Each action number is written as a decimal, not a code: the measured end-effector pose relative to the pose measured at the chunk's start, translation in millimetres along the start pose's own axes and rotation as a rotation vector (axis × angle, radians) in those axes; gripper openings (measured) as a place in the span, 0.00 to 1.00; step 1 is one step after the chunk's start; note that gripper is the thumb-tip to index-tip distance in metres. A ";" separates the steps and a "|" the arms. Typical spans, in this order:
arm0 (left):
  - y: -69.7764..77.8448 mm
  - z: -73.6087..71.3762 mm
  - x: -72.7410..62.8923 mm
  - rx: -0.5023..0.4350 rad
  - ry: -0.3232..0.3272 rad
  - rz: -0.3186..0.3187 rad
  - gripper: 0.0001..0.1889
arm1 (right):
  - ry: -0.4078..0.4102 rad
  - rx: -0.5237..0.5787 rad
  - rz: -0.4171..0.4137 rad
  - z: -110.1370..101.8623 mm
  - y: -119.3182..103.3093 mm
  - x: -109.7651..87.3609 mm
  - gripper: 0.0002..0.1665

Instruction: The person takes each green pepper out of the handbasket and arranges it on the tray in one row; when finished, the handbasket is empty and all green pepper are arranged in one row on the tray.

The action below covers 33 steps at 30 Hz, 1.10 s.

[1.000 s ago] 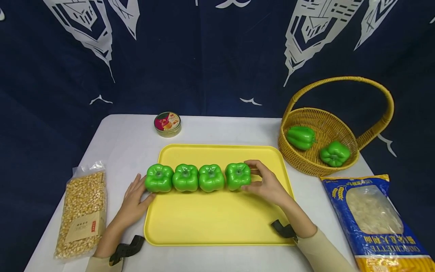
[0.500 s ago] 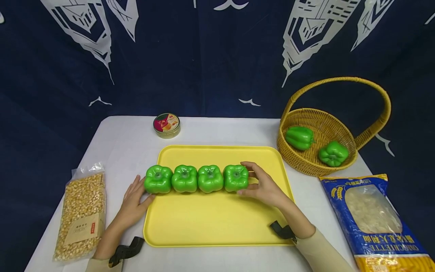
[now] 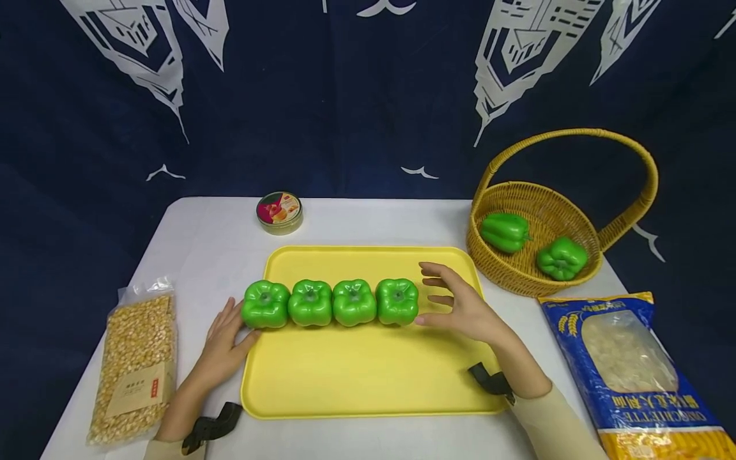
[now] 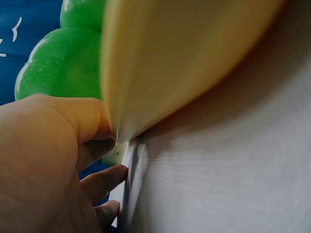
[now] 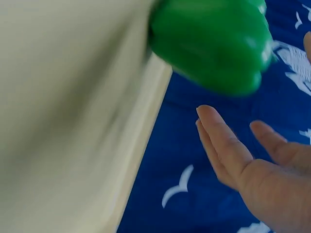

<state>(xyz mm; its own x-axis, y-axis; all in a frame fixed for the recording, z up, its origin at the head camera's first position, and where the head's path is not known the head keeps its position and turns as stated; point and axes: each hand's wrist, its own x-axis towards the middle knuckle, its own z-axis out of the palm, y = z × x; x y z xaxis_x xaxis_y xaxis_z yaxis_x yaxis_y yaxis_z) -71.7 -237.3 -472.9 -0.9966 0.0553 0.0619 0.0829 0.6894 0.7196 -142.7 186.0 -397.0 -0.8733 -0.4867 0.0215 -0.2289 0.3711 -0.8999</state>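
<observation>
Several glossy green bell peppers stand in a row across the yellow tray point(image 3: 368, 370), stem side up. The rightmost bell pepper point(image 3: 397, 301) has my right hand point(image 3: 468, 313) at its right side, fingers spread and relaxed, holding nothing. In the right wrist view a gap shows between the fingers point(image 5: 226, 145) and a green bell pepper point(image 5: 214, 43). My left hand point(image 3: 223, 351) rests at the tray's left edge, beside the leftmost bell pepper point(image 3: 266, 305). Its thumb lies by the tray rim in the left wrist view, its fingers point(image 4: 104, 183) loosely bent.
A wicker basket point(image 3: 514, 278) with a tall handle stands back right, with two green bell peppers point(image 3: 562, 259) inside. A blue pasta bag point(image 3: 632, 370) lies to the right, a bag of corn kernels point(image 3: 140, 358) to the left. A round tin point(image 3: 279, 213) sits behind the tray.
My right hand has let go of the rightmost bell pepper and drawn away to the right, its fingers opening. The left hand and the row of peppers stay in place.
</observation>
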 end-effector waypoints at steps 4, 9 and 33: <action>-0.1 -0.8 -0.6 -0.006 -0.007 -0.007 0.32 | 0.030 -0.036 -0.038 -21.4 -1.8 -4.3 0.51; -1.4 0.2 0.8 -0.001 -0.010 -0.006 0.32 | 0.148 -0.005 -0.110 -55.8 -3.8 -11.7 0.43; 0.0 -1.3 -0.8 -0.013 -0.016 -0.014 0.32 | 0.854 0.082 0.247 -171.4 26.0 -6.7 0.43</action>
<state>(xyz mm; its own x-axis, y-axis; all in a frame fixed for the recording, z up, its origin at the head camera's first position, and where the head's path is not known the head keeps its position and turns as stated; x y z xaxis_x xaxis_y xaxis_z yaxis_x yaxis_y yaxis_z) -70.9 -238.3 -472.1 -0.9975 0.0575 0.0409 0.0691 0.6811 0.7289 -216.6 334.5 -345.9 -0.9236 0.3672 0.1105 0.0111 0.3137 -0.9495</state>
